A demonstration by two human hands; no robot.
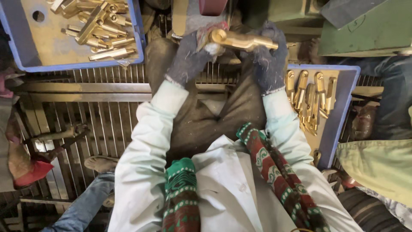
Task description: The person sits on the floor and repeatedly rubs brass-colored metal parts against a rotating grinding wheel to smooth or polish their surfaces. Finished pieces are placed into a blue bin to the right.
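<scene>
A metal slat floor [103, 116] fills the left and middle of the frame. At the upper left sits a blue tray [25, 64] of brass parts; a second blue tray [343, 99] at the right edge holds more. At top centre, the gloved left hand [189, 56] and right hand [268, 53] are both clamped on a brass handle piece [242, 41], one at each end.

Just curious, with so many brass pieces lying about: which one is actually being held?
The brass piece up at the top centre, gripped between both gloved hands; the others lie loose in the two blue trays.
</scene>
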